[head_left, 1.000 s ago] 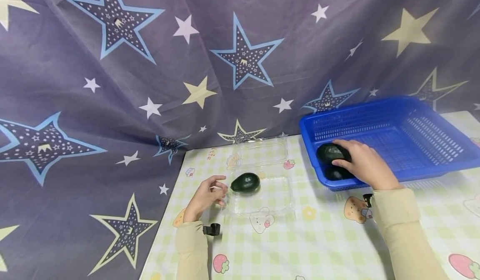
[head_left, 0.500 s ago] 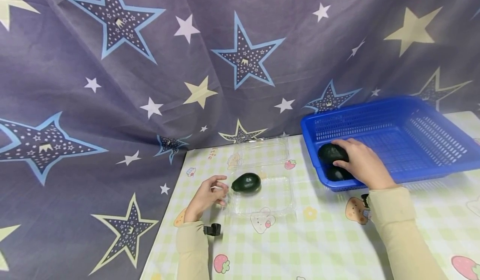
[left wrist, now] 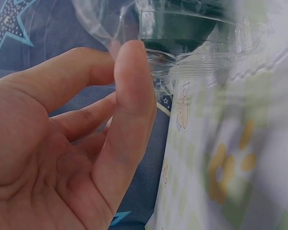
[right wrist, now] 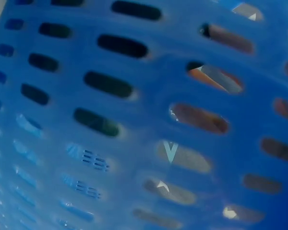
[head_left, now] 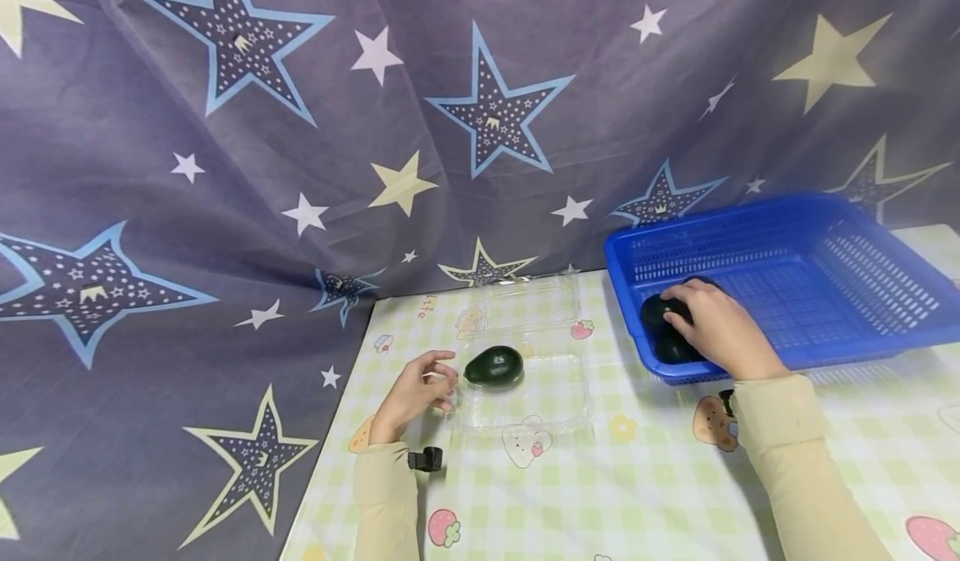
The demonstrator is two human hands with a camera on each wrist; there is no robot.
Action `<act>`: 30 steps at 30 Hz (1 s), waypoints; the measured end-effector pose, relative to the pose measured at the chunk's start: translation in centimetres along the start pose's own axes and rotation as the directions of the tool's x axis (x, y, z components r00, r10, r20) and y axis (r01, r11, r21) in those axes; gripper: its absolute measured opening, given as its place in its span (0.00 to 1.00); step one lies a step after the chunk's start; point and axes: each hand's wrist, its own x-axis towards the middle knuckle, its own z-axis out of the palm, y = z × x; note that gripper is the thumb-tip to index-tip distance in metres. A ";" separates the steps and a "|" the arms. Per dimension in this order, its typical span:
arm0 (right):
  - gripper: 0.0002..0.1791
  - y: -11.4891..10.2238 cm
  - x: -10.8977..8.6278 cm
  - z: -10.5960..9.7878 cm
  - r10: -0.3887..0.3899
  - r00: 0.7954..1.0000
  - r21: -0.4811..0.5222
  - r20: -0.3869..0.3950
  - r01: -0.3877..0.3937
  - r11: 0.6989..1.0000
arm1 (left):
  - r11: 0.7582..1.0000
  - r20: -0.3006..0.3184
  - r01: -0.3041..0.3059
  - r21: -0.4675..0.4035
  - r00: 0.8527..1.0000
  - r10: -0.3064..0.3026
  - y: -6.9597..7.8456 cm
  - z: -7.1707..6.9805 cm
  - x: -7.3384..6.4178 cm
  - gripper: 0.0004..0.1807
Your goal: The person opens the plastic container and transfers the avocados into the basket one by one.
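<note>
A dark green avocado (head_left: 493, 366) lies in the clear plastic clamshell box (head_left: 555, 419), whose lid is folded back behind it. My left hand (head_left: 414, 396) stays at the box's left end with loosely bent fingers. In the left wrist view, its fingertips overlap the clear rim; whether they touch it, I cannot tell. Inside the blue basket (head_left: 832, 346), my right hand (head_left: 718, 328) grips an avocado (head_left: 657, 314) between fingers and thumb. Another avocado (head_left: 672, 348) sits nearer the basket's front wall. Part of a dark shape shows behind the right hand. The right wrist view shows mostly slotted basket wall (right wrist: 149, 96).
The table wears a green-and-white checked cloth (head_left: 570, 503) with printed strawberries and bears. A grey curtain (head_left: 337, 127) with stars hangs right behind the box and basket. The basket's raised, perforated walls surround the right hand.
My right hand has shifted slightly within the basket, and its fingers now cover more of the avocado, which has moved or turned a little. The left hand and the box look unchanged.
</note>
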 end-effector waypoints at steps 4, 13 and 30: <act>0.12 -0.4 -0.1 -0.1 -0.014 0.999 0.011 -0.034 0.014 1.000 | 1.000 -0.004 0.006 0.000 1.000 -0.006 0.0 -0.1 0.0 0.29; 0.12 -2.2 0.2 -0.4 -0.003 0.999 0.019 -0.045 0.004 1.000 | 1.000 -0.009 0.011 -0.017 1.000 -0.011 0.0 0.1 0.0 0.29; 0.15 -5.2 1.1 2.0 -0.116 0.991 0.005 -0.072 0.117 0.993 | 1.000 -0.011 0.006 -0.005 1.000 -0.006 0.3 0.0 -0.2 0.29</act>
